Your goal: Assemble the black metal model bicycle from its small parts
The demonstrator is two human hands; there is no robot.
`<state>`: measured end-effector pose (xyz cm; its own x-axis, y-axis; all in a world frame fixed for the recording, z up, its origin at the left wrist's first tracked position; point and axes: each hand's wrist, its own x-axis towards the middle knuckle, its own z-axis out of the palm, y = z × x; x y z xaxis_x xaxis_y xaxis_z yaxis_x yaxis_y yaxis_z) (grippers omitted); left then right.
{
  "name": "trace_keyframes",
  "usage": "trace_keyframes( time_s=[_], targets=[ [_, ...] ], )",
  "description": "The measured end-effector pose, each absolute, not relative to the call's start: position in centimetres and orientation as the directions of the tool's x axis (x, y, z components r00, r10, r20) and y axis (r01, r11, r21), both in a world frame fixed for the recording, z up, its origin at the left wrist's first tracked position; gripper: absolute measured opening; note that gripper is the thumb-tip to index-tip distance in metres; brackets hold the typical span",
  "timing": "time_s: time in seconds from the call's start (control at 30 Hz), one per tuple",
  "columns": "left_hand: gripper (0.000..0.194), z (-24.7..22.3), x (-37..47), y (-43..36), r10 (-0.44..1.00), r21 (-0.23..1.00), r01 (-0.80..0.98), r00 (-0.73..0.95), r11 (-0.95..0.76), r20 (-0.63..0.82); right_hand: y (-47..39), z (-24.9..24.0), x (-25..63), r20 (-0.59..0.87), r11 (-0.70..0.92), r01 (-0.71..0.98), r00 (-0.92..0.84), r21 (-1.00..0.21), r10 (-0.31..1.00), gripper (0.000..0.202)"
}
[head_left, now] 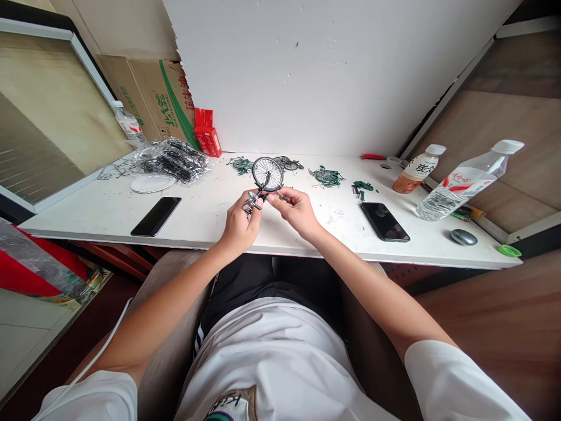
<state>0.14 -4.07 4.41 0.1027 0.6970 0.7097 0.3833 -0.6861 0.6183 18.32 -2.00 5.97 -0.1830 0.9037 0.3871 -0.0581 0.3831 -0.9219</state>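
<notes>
A small model bicycle (267,173), with a black spoked wheel standing up at its far end and silver parts near my palm, is held above the table between both hands. My left hand (242,219) is closed round its near end, the thumb and fingers beside the silver pieces. With thumb and forefinger pinched, my right hand (300,209) grips a thin dark part just below the wheel. Whether that part is joined to the model I cannot tell. The fingers hide much of the frame.
On the white table (210,216) lie green part clusters (326,175), small green pieces (363,187) and bagged black parts (177,161). One phone (156,216) is left, another phone (384,222) right. Bottles (468,181), a mouse (463,237) and a red box (207,134) stand around.
</notes>
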Motion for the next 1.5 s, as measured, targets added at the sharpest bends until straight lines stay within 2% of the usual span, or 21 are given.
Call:
trace_keyframes(
  time_s=[0.23, 0.63, 0.77, 0.87, 1.0, 1.17, 1.33, 1.5],
  targets=[
    [0.032, 4.4, 0.2, -4.1, 0.710, 0.642, 0.392, 0.044, -0.659, 0.702, -1.9, 5.6, 18.2, 0.388, 0.381, -0.074, -0.194, -0.922, 0.901, 0.053],
    [0.030, 4.5, 0.2, -4.1, 0.731, 0.677, 0.335, 0.057, -0.655, 0.680, -1.7, 5.4, 18.3, 0.383, 0.372, -0.091, -0.186, -0.924, 0.905, 0.053],
    [0.029, 4.2, 0.4, -3.5, 0.755, 0.733, 0.191, 0.083, -0.653, 0.651, -1.8, 5.5, 18.3, 0.364, 0.353, -0.090, -0.187, -0.931, 0.912, 0.057],
    [0.028, 4.2, 0.5, -2.8, 0.827, 0.830, 0.007, 0.087, -0.558, 0.555, -1.8, 5.6, 18.3, 0.348, 0.338, -0.086, -0.184, -0.937, 0.919, 0.062],
    [0.032, 4.6, 0.5, -2.4, 0.938, 0.930, -0.205, 0.106, -0.304, 0.330, -1.8, 5.6, 18.4, 0.330, 0.317, -0.093, -0.214, -0.944, 0.919, 0.062],
    [0.039, 5.0, 0.3, -2.4, 0.983, 0.920, -0.389, 0.150, -0.043, 0.109, -1.6, 5.4, 18.7, 0.270, 0.249, -0.113, -0.250, -0.962, 0.930, 0.058],
    [0.042, 4.7, 0.0, -2.1, 0.975, 0.898, -0.436, 0.217, 0.056, 0.045, -1.3, 5.6, 18.9, 0.234, 0.207, -0.131, -0.251, -0.970, 0.939, 0.061],
    [0.039, 3.7, -0.8, -0.9, 0.977, 0.895, -0.441, 0.209, 0.068, 0.029, 0.6, 5.7, 20.6, 0.233, 0.218, -0.167, -0.078, -0.962, 0.969, 0.053]
  ],
)
